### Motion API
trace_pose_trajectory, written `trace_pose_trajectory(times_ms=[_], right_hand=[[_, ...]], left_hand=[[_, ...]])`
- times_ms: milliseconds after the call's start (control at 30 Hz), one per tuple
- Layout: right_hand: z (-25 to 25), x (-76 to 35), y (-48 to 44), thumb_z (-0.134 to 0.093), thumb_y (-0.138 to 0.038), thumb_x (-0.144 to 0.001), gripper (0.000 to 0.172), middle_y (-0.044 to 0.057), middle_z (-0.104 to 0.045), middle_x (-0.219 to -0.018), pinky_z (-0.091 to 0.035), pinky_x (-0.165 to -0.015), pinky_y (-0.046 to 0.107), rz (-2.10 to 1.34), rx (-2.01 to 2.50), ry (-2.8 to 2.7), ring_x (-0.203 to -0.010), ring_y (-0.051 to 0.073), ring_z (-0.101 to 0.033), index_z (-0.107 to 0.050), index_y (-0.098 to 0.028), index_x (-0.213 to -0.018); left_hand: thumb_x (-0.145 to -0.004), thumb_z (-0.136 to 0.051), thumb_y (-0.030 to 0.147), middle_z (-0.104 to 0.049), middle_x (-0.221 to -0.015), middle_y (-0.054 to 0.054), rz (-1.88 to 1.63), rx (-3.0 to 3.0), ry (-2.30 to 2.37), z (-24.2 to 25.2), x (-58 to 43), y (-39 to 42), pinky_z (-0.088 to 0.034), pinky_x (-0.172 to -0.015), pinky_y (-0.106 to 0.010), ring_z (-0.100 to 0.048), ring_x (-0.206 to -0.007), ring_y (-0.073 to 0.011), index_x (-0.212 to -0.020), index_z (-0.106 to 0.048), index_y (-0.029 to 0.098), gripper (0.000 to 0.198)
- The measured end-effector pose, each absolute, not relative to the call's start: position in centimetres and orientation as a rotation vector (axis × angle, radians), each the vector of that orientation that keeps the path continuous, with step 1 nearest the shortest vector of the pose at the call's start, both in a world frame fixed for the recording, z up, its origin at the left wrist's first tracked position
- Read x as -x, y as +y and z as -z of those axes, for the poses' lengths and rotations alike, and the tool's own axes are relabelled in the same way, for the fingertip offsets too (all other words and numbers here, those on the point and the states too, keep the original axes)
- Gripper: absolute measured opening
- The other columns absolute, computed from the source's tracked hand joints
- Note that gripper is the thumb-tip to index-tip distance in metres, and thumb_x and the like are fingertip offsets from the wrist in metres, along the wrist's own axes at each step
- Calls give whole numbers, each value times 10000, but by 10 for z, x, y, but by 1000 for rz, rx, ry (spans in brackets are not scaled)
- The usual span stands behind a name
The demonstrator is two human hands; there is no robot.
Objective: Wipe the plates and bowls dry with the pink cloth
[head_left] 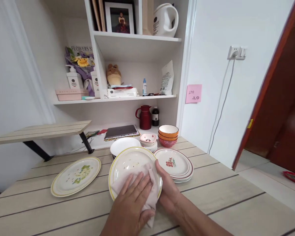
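A cream plate with a yellow rim [127,157] is tilted up off the wooden table. My right hand [167,188] grips its right edge, thumb over the rim. My left hand [134,205] presses a pale pink cloth [151,172] against the plate's face, fingers stretched over the cloth and thumb tucked round its lower edge. The cloth covers the plate's lower right part.
A matching floral plate [76,175] lies to the left. A stack of red-rimmed plates [175,164] sits to the right. Behind are a white plate [125,144], small pink dishes [147,139] and stacked orange bowls [168,135]. Shelves [137,38] stand at the back; a low riser [39,131] at left.
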State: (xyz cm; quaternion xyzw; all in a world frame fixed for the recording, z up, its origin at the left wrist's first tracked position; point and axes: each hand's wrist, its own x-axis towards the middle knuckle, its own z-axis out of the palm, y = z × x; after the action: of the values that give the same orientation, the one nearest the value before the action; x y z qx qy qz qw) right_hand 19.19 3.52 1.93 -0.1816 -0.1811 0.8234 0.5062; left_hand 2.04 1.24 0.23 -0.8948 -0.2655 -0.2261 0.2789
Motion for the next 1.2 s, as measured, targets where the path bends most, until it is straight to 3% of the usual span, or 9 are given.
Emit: trace_pose_trajectory(times_ms=[133,267,500,700,1000,1200], right_hand=[[-27,-204,42,-466,-551,-946,607,159,-711,-1196,-412,-1080,449,-1888,362,-431,-1164,275,-642,-565,-100,-1340],[-33,-204,39,-490,-498,-951,577,147,-697,-1230,-407,-1087,452,-1826,406,-394,-1192,270,-625,-521,-122,-1388],[-18,-179,20,-528,-518,-927,615,154,-687,-1244,-388,-1101,427,-1952,491,-493,-1196,262,-622,-525,-109,-1386],[-16,-168,12,-538,-541,-915,608,154,-682,-1253,-381,-1101,386,-2008,552,-528,-1209,248,-610,-581,-102,-1334],[-16,-166,14,-445,-588,-940,643,137,-722,-1181,-373,-1099,379,-2010,584,-510,-1138,242,-656,-583,-96,-1329],[-24,-184,26,-475,-587,-926,657,168,-738,-1124,-401,-1080,395,-1992,518,-448,-1108,261,-674,-610,-47,-1276]], left_hand=[[-940,-510,470,-499,-1473,-87,690,2212,-757,-7,-14,12,-263,-1196,-421,-403,-1400,-231,-1439,-433,140,604],[-949,-494,390,-514,-1457,-113,781,2052,-905,-8,-9,11,-243,-1195,-445,-418,-1390,-240,-1434,-428,110,564],[-981,-422,340,-391,-1543,-122,857,2037,-1250,6,-2,13,-366,-1127,-475,-361,-1425,-248,-1550,-158,159,654],[-981,-428,361,-290,-1592,-111,858,2206,-1389,13,0,17,-353,-1141,-504,-298,-1454,-256,-1561,2,223,735],[-971,-467,371,-258,-1605,-81,752,2431,-1135,10,-14,13,-334,-1163,-472,-265,-1467,-264,-1559,-119,242,695],[-972,-461,436,-348,-1572,-39,612,2475,-833,-3,-20,9,-321,-1171,-456,-307,-1452,-228,-1522,-272,256,608]])
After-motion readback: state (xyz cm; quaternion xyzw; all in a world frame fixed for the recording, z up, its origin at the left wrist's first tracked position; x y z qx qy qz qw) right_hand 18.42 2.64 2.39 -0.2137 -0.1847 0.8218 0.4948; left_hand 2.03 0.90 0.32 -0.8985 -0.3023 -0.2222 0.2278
